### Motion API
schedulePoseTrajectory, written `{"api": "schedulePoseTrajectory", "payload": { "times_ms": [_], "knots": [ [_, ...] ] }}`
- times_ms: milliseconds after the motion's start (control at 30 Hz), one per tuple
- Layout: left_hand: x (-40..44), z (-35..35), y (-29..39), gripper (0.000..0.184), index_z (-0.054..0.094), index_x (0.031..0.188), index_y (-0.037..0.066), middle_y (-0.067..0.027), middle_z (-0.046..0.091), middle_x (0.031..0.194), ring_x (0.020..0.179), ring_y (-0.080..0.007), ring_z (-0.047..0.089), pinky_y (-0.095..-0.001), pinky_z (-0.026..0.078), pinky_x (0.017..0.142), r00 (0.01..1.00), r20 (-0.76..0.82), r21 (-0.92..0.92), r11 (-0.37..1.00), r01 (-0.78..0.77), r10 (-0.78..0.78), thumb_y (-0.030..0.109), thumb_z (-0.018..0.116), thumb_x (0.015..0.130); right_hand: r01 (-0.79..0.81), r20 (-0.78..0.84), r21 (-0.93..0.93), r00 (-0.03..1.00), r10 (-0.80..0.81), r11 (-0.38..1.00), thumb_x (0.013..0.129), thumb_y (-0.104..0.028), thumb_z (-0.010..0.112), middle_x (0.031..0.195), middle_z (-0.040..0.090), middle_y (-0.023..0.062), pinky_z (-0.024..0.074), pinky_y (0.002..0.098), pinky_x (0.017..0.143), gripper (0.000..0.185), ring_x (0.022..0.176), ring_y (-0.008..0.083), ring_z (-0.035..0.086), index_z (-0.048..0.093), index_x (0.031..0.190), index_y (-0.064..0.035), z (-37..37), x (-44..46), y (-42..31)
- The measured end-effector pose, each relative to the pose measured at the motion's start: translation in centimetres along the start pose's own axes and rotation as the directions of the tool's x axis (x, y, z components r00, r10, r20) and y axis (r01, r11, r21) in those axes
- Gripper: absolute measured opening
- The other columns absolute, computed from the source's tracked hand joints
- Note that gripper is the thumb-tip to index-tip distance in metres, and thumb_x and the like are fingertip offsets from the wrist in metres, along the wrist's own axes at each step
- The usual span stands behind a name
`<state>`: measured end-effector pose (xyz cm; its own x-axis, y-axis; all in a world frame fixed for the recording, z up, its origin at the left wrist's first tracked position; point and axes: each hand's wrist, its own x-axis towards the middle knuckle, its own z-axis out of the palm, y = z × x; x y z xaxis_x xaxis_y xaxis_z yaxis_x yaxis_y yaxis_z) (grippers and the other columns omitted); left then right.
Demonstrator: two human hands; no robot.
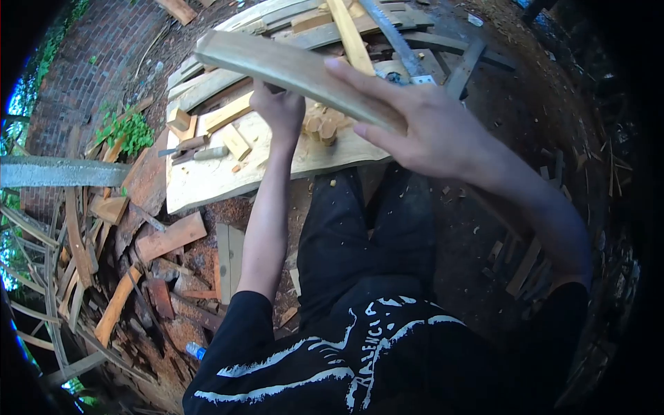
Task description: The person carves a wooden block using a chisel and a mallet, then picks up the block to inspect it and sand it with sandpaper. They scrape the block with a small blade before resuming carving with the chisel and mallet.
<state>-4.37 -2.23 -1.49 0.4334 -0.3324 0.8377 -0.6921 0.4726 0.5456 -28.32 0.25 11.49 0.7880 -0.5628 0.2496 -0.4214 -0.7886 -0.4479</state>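
Observation:
A long wooden plank (277, 66) is held up at a slant above the workbench. My right hand (422, 128) is closed around its near right end, with fingers on top and thumb along the lower side. Below its middle, my left hand (278, 111) is closed against the plank's underside, its fingertips partly hidden. A round-edged wooden piece (321, 128) sits on the bench between my hands. Left of them lie a tool with a pale handle (211, 153), a small wood block (236, 142) and a longer wood strip (229, 113).
The bench is a thick pale slab (200, 190). A handsaw (395, 38) and a yellowish batten (349, 38) lie toward its back. Scrap wood (171, 236) covers the ground at left, beside a grey beam (62, 171) and a green plant (126, 130).

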Motion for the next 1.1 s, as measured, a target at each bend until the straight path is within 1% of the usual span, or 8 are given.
{"api": "schedulePoseTrajectory", "payload": {
  "times_ms": [200,233,333,467,533,667,867,1100],
  "knots": [
    [-0.2,-0.4,-1.5,0.021,0.06,0.09,0.001,-0.0118,0.068,0.069,0.059,-0.0205,0.068,-0.0309,0.053,0.061,0.995,0.051,0.108,0.991,0.077,-0.083,0.016,0.076,0.093,0.345,-0.585,0.208,0.794,-0.167,0.915,0.098,-0.02,0.068,0.107,0.075,0.0209,0.0595,0.0334,0.071,0.043,0.091,0.0203,0.077,0.063,0.137,-0.0024,-2.7,1.6,-1.2],
    [-0.3,-0.4,-1.7,0.022,0.06,0.089,0.001,-0.0117,0.068,0.069,0.06,-0.0207,0.068,-0.0308,0.053,0.061,0.998,0.053,0.077,0.997,0.029,-0.033,0.016,0.076,0.093,-0.09,-0.112,0.267,0.986,0.124,0.96,0.098,-0.021,0.067,0.101,0.075,0.0198,0.0588,0.0342,0.071,0.049,0.088,0.0207,0.077,0.058,0.145,-0.0093,-2.5,0.3,-2.3],
    [-2.6,-0.5,-3.3,0.024,0.057,0.085,0.002,-0.0114,0.067,0.068,0.059,-0.0217,0.068,-0.031,0.053,0.06,0.994,0.077,0.118,0.989,-0.089,0.08,0.015,0.076,0.092,-0.098,0.123,-0.052,0.987,0.104,0.994,0.097,-0.026,0.068,0.085,0.072,0.0189,0.0577,0.0361,0.078,0.068,0.078,0.0191,0.074,0.042,0.16,-0.0283,-0.1,-0.2,-0.8],
    [-3.0,-0.2,-2.3,0.025,0.056,0.083,0.003,-0.0094,0.061,0.063,0.056,-0.0142,0.062,-0.0305,0.05,0.057,0.974,0.068,0.1,0.972,0.211,-0.218,0.015,0.076,0.093,-0.099,-0.039,0.191,0.993,0.109,0.977,0.097,-0.026,0.069,0.098,0.073,0.0165,0.0566,0.0368,0.085,0.07,0.088,0.0187,0.073,0.041,0.161,-0.0239,-3.7,1.2,-2.2],
    [-2.2,-0.2,-2.0,0.025,0.055,0.081,0.004,-0.0054,0.058,0.062,0.055,-0.0096,0.055,-0.0296,0.047,0.055,0.979,0.04,0.062,0.978,0.199,-0.201,0.014,0.074,0.095,0.266,-0.536,0.224,0.837,-0.109,0.938,0.095,-0.021,0.071,0.116,0.073,0.0241,0.0573,0.0421,0.093,0.069,0.106,0.0361,0.073,0.045,0.158,-0.0177,-4.2,2.1,-2.1],
    [-1.4,-3.6,-2.7,0.024,0.054,0.08,0.005,-0.0023,0.059,0.064,0.048,-0.0081,0.052,-0.0247,0.043,0.046,0.848,0.041,-0.325,0.796,0.511,-0.528,0.01,0.066,0.1,0.184,-0.539,0.217,0.841,-0.04,0.959,0.096,-0.017,0.07,0.129,0.068,0.019,0.0526,0.0387,0.1,0.071,0.115,0.0275,0.068,0.04,0.16,-0.0131,-2.8,1.4,-1.7],
    [0.7,-7.7,0.8,0.044,0.044,0.061,0.009,-0.0017,0.045,0.049,0.037,-0.0104,0.044,-0.0276,0.04,0.037,0.848,-0.139,-0.38,0.819,0.431,-0.511,0.011,0.057,0.103,-0.062,-0.258,0.397,0.95,0.177,0.916,0.096,-0.011,0.068,0.15,0.056,0.0218,0.0451,0.0382,0.111,0.074,0.131,0.0245,0.06,0.037,0.162,-0.0096,2.9,-0.6,0.4],
    [0.5,-9.6,0.2,0.021,0.046,0.083,0.006,-0.0038,0.049,0.05,0.039,-0.0112,0.047,-0.0274,0.043,0.039,0.852,-0.196,-0.407,0.831,0.38,-0.486,0.005,0.057,0.102,-0.335,-0.072,0.394,0.917,0.392,0.856,0.094,-0.016,0.073,0.131,0.067,0.028,0.0518,0.0421,0.103,0.076,0.122,0.0372,0.068,0.037,0.161,-0.0114,11.3,-3.4,3.3]
  ]
}}
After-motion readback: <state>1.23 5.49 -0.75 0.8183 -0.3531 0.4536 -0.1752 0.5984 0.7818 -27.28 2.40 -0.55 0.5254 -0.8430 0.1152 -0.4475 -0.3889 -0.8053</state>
